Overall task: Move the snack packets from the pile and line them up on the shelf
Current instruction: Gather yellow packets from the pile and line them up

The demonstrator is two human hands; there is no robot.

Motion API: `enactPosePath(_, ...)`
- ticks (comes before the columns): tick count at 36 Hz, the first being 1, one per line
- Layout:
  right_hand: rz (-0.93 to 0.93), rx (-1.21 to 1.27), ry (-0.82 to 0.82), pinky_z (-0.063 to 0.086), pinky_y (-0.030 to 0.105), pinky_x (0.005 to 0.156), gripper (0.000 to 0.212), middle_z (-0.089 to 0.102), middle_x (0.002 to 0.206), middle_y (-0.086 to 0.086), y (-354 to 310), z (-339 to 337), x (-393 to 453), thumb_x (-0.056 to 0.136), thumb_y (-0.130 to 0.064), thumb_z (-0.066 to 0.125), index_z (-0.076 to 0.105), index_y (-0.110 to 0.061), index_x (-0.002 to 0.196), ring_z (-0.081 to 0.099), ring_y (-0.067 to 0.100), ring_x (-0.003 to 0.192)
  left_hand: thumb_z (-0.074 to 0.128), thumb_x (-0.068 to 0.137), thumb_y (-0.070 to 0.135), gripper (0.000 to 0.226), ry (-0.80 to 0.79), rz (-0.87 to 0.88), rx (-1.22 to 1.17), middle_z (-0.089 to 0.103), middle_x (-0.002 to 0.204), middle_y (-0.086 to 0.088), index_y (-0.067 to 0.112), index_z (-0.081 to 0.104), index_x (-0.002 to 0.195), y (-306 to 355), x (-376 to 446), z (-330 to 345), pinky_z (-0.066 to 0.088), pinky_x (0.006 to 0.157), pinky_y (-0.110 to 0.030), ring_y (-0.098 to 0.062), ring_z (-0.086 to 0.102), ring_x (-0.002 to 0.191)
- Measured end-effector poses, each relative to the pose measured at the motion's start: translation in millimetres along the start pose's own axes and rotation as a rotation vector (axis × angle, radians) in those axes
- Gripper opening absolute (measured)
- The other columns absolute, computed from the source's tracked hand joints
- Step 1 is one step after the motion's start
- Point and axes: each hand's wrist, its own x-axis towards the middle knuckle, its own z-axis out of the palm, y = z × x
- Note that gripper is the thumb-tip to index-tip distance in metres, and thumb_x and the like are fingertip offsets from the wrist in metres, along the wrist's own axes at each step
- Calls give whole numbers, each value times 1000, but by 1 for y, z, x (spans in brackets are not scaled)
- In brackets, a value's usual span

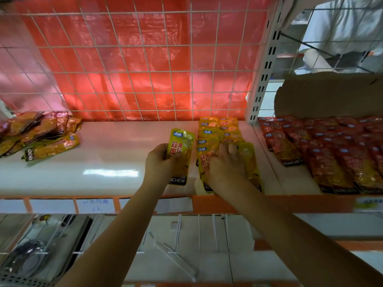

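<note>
The left hand [159,162] holds one yellow packet [180,154] upright, long axis running front to back, just left of the lined-up yellow rows [217,133]. The right hand [226,164] presses flat on those rows. The pile [39,131] lies far left.

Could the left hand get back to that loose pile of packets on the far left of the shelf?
Probably yes: bare shelf lies between the left hand and the pile, though it grips a yellow packet.
</note>
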Motion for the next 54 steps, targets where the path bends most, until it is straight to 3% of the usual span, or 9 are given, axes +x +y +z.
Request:
enactPosePath(4, 20, 46, 186, 41, 41, 87, 22, 50, 117, 15, 4, -10, -2, 76, -20, 68, 69, -8, 94, 43, 36, 112, 55, 82, -7, 20, 5, -93, -154, 66, 89, -17, 6, 64, 95, 4, -4, 4, 54, 80, -50, -40, 63, 88)
enactPosePath(8, 55, 149, 183, 34, 39, 92, 34, 44, 126, 13, 20, -22, 1, 88, -18, 46, 61, -9, 117, 35, 32, 118, 57, 70, -7, 33, -49, -157, -287, 64, 89, -16, 1, 61, 101, 12, -11, 20, 52, 79, -46, -36, 62, 87)
enactPosePath(12, 121, 196, 230, 33, 39, 91, 39, 48, 122, 16, 33, -26, 1, 84, -17, 44, 63, -7, 117, 38, 34, 113, 55, 77, -14, 48, -227, -58, -106, 62, 98, -10, 8, 53, 119, 10, -21, 39, 55, 73, -37, -27, 61, 88)
enactPosePath(16, 135, 206, 250, 33, 40, 94, 40, 47, 125, 16, 40, -25, -4, 82, -11, 55, 61, -7, 121, 36, 34, 116, 50, 80, -14, 67, -331, 27, 219, 57, 116, -9, 14, 37, 139, -2, -24, 48, 51, 91, -40, -26, 56, 109)
enactPosePath(24, 135, 181, 221, 35, 38, 93, 41, 46, 126, 14, 45, -16, -8, 85, -11, 53, 57, -8, 126, 35, 32, 117, 61, 84, 17, 36, -341, 222, 789, 58, 103, -6, 13, 48, 117, -4, -19, 45, 40, 71, -26, -22, 54, 92)
enactPosePath(31, 12, 234, 327, 51, 43, 72, 33, 61, 94, 17, 13, -6, -6, 60, -10, 51, 73, -5, 84, 57, 40, 87, 56, 88, 32, 36, -311, 297, 858, 58, 104, -6, 15, 50, 119, -7, -19, 31, 40, 76, -29, -23, 55, 96)
enactPosePath(41, -192, 249, 326, 50, 34, 62, 33, 62, 82, 12, -68, 0, 22, 57, -5, 54, 73, -8, 83, 59, 34, 75, 48, 94, 39, 56, -27, 392, 985, 50, 135, -5, 14, 35, 142, -8, 5, -67, 37, 101, -30, -22, 44, 122)
enactPosePath(50, -297, 334, 276, 51, 37, 59, 28, 60, 79, 11, -188, 19, 54, 60, 1, 57, 71, -4, 84, 56, 35, 73, 56, 75, 23, 41, 155, 414, 981, 64, 84, -18, 0, 64, 107, -42, 40, -208, 52, 61, -42, -40, 60, 78)
enactPosePath(54, -333, 311, 193, 45, 39, 75, 33, 57, 98, 11, -255, 23, 71, 78, 2, 54, 66, -7, 107, 50, 35, 97, 61, 72, 20, 32, 183, 399, 1049, 64, 81, -17, 0, 65, 98, -59, 57, -273, 50, 55, -38, -39, 60, 75)
